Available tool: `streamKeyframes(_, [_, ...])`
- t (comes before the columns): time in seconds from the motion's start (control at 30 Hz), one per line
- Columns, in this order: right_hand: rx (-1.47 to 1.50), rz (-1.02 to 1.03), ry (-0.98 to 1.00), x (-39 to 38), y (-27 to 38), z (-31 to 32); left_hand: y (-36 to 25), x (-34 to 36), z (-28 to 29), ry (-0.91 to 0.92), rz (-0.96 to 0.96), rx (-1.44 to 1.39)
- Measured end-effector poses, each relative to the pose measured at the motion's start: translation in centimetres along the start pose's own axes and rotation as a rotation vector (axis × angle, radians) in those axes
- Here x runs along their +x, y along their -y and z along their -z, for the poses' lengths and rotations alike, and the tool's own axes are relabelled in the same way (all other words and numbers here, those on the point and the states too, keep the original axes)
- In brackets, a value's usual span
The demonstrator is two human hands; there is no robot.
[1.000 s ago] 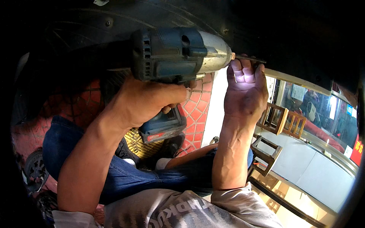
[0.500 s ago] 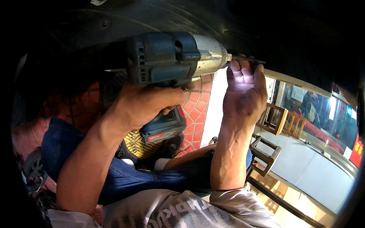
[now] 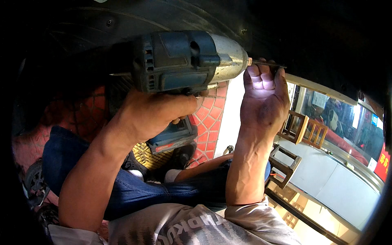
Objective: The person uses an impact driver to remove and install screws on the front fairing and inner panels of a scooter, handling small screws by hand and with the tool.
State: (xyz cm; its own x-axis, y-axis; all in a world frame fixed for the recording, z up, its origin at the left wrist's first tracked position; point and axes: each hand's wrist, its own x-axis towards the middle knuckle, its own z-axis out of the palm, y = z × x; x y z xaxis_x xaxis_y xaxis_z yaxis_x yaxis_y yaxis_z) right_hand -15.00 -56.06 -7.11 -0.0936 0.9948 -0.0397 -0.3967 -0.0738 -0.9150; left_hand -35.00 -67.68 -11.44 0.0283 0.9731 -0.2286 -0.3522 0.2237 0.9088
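My left hand (image 3: 157,108) is closed round the grip of a cordless impact driver (image 3: 188,59), dark blue with a silver nose, lying level with its nose to the right. Its battery (image 3: 173,134) hangs below that hand. From the nose a thin dark rod (image 3: 272,64) runs on to the right. Across it my right hand (image 3: 263,92) is curled, palm toward me, fingers behind and thumb near the rod's far end. Light falls on those fingers. Just above is a dark curved panel (image 3: 171,18); whether the rod touches it I cannot tell.
My legs in blue jeans (image 3: 155,192) are bent below. Red paving (image 3: 210,122) and a yellow ribbed piece (image 3: 149,157) lie under the driver. Wooden stools (image 3: 294,126) and a white cabinet (image 3: 322,175) with glass above stand at the right. A pale strip (image 3: 318,87) edges the dark panel.
The driver has shifted slightly, its nose a little to the right and its rear a little left and up. Both hands keep their hold, with the right hand almost still.
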Motion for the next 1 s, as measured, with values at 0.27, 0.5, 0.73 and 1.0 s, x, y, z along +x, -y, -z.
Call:
streamKeyframes(0.27, [0.015,-0.005,-0.01,-0.2,0.1,-0.3,0.0,0.1,-0.3,-0.022,-0.106,0.042])
streamKeyframes(0.5, [0.03,-0.009,-0.025,-0.3,0.1,-0.7,-0.9,0.2,0.3,-0.001,0.026,0.106])
streamKeyframes(0.73, [-0.034,0.022,-0.023,-0.3,0.0,-0.9,-1.5,0.8,1.0,-0.028,-0.292,0.258])
streamKeyframes(1.0, [-0.071,0.034,-0.029,-0.3,-0.2,-0.6,-1.3,1.0,2.2,0.034,-0.315,0.381])
